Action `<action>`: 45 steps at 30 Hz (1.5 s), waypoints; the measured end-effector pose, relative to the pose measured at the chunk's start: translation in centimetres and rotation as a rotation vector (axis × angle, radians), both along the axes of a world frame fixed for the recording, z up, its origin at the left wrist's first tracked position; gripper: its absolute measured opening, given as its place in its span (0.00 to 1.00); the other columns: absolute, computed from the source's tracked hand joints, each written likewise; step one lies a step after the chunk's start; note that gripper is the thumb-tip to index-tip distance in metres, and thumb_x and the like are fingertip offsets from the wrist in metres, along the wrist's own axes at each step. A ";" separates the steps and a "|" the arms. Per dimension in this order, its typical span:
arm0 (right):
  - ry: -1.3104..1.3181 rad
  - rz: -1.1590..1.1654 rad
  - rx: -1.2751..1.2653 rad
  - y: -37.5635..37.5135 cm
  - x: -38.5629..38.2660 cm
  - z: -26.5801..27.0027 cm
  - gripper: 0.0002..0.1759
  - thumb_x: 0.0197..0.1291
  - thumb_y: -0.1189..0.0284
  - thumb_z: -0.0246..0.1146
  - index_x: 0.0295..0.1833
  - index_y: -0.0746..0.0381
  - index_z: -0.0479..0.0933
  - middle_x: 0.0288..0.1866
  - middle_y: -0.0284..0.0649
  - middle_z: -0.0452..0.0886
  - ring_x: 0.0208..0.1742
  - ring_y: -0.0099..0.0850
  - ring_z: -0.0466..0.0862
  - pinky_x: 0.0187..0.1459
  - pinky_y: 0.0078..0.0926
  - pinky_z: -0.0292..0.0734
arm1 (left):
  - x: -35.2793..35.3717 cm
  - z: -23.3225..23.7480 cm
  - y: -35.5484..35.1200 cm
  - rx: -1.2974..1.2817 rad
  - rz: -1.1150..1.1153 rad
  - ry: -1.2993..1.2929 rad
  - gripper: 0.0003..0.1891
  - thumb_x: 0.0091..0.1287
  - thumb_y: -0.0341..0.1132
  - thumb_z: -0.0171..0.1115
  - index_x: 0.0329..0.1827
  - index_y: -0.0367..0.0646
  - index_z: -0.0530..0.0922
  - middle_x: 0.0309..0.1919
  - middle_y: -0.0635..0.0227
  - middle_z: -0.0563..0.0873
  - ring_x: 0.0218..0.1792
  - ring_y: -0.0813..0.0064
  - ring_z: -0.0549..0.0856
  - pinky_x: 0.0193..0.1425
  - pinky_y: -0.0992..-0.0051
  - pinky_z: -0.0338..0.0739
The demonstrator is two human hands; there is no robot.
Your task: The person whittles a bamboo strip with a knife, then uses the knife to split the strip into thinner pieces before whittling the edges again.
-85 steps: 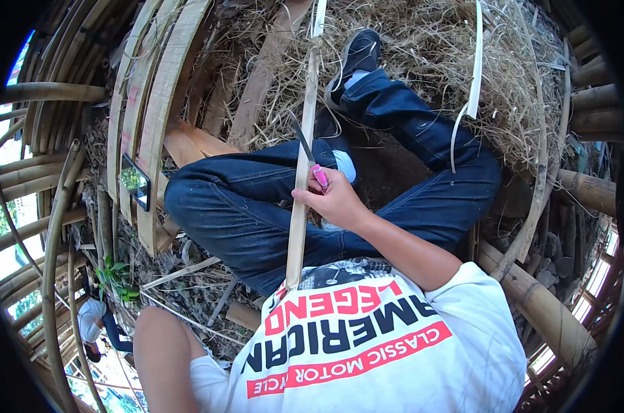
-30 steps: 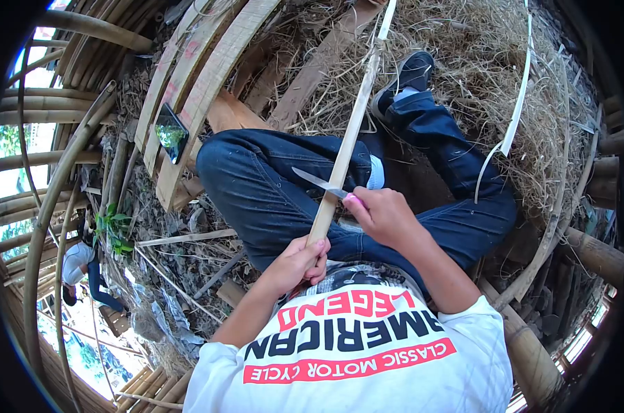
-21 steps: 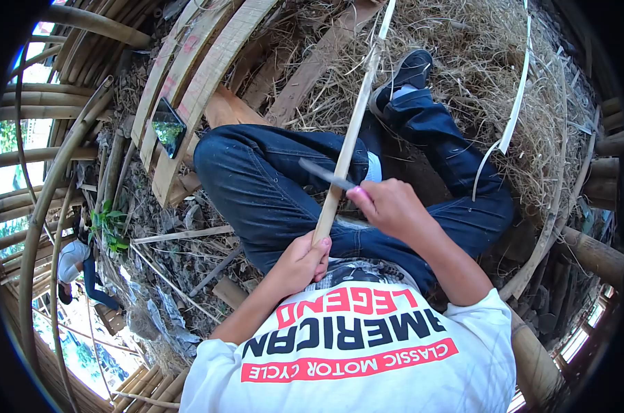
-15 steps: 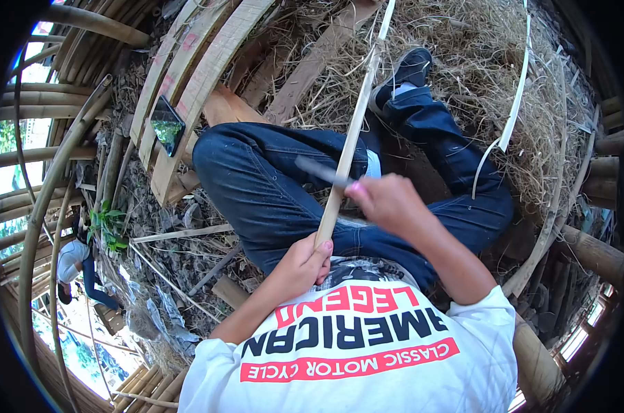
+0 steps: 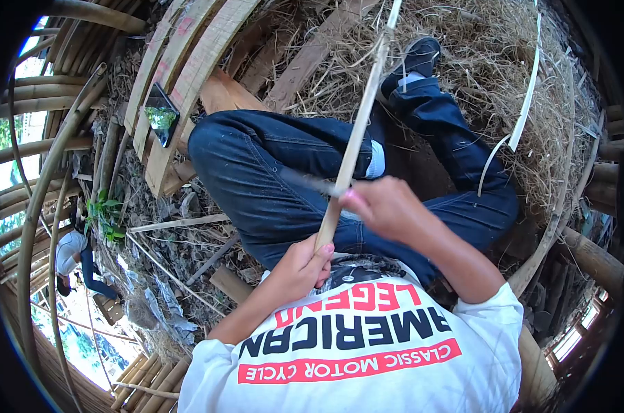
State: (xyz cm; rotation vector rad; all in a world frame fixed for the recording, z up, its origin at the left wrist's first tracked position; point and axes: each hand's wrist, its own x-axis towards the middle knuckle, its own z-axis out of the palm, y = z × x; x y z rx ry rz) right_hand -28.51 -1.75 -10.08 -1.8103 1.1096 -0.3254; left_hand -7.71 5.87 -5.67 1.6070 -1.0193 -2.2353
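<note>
A long, pale bamboo strip [image 5: 358, 127] runs from my lap up past the top edge of the view. My left hand [image 5: 302, 267] is closed round its lower end, close to my shirt. My right hand [image 5: 382, 206] grips a knife [image 5: 305, 181], whose blade lies across the strip and points left over my thigh. The blade is slightly blurred. The knife's handle is mostly hidden in my fist.
A phone [image 5: 162, 115] rests on wooden planks [image 5: 200, 67] at the upper left. Dry shavings [image 5: 487, 76] lie around my shoe [image 5: 419, 58]. A thin strip [image 5: 529, 89] hangs at the right. Another person [image 5: 78, 256] is at the far left, beyond bamboo poles [image 5: 42, 199].
My right hand and the knife have moved slightly down and left along the strip, closer to my left hand. The whole view has shifted a little.
</note>
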 end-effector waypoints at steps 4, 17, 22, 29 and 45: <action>0.132 -0.164 -0.038 -2.4 -1.1 -1.7 0.24 0.68 0.52 0.53 0.36 0.60 0.83 0.23 0.51 0.80 0.28 0.53 0.82 0.32 0.46 0.78 | 0.0 0.0 -0.3 0.028 -0.014 -0.030 0.14 0.78 0.40 0.43 0.38 0.40 0.67 0.18 0.73 0.70 0.18 0.84 0.69 0.24 0.81 0.68; 0.159 -0.176 -0.021 -4.0 -1.3 -2.0 0.20 0.68 0.55 0.54 0.38 0.59 0.84 0.25 0.51 0.81 0.28 0.51 0.83 0.33 0.47 0.78 | -0.1 1.1 -0.4 -0.030 -0.086 -0.099 0.12 0.78 0.38 0.44 0.37 0.39 0.67 0.19 0.73 0.72 0.18 0.85 0.70 0.24 0.80 0.68; 0.017 -0.038 0.018 -1.0 0.2 -0.8 0.24 0.69 0.53 0.53 0.34 0.61 0.82 0.23 0.51 0.80 0.27 0.52 0.82 0.31 0.46 0.77 | 0.7 -0.3 -0.2 0.043 -0.010 -0.014 0.13 0.78 0.39 0.46 0.38 0.39 0.68 0.19 0.73 0.73 0.19 0.85 0.72 0.24 0.80 0.68; -0.008 -0.285 0.092 -1.2 0.1 -1.4 0.22 0.67 0.55 0.57 0.29 0.63 0.79 0.21 0.52 0.78 0.25 0.53 0.80 0.28 0.45 0.74 | 1.1 -0.7 -1.6 -0.080 -0.111 -0.189 0.18 0.75 0.43 0.51 0.30 0.39 0.73 0.19 0.72 0.77 0.19 0.84 0.75 0.24 0.79 0.69; -0.454 -0.396 -0.222 4.5 0.5 3.9 0.16 0.66 0.64 0.61 0.32 0.66 0.72 0.19 0.40 0.68 0.17 0.31 0.71 0.22 0.25 0.64 | 4.2 8.1 0.0 -0.282 -0.339 -0.252 0.17 0.72 0.39 0.51 0.29 0.36 0.78 0.19 0.58 0.79 0.21 0.62 0.80 0.30 0.66 0.72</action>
